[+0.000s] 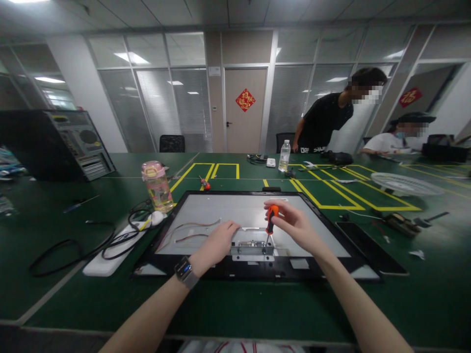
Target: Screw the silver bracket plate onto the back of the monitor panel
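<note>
A flat monitor panel (198,206) with a black frame and a grey back lies before me on the green table. Near its front edge sits a metal bracket (253,249). My right hand (294,223) is closed around the orange-and-black handle of a screwdriver (273,215), held nearly upright, its tip down at the bracket's right part. On the bracket's left side, my left hand (218,241) has its fingers closed against the edge; the fingertips are partly hidden. Thin wires (191,237) run across the panel left of this hand.
Left of the panel are a white power strip (117,245), black cables (69,242) and a pink-lidded bottle (158,186). A second screwdriver (205,184) lies behind it. To the right lies a black flat slab (368,245). A water bottle (284,156) and two people are farther back.
</note>
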### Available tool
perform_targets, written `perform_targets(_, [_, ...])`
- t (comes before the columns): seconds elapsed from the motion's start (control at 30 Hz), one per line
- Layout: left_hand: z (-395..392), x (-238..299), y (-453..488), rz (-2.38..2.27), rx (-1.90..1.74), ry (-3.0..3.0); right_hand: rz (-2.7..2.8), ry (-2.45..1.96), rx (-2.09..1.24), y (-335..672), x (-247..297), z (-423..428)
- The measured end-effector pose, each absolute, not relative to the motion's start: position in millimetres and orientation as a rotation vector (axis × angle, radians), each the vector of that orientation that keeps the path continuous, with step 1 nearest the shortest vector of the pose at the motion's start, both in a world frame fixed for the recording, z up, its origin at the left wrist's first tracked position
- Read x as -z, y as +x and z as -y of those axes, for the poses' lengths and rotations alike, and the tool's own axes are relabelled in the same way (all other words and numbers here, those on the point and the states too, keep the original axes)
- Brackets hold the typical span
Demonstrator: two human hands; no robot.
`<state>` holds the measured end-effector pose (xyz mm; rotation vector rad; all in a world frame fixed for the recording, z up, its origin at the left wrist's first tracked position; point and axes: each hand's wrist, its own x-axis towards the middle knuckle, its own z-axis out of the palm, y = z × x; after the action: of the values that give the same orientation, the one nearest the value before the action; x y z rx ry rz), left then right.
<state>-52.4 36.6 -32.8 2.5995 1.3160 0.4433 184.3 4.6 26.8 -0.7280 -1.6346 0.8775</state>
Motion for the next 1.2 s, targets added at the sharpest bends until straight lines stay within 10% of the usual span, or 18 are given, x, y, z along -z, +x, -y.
perform_targets(1.2, [-37.7, 36.1, -53.0, -1.290, -0.483, 2.635, 1.745, -0.755, -0.761, 185.2, -22.9, -6.5])
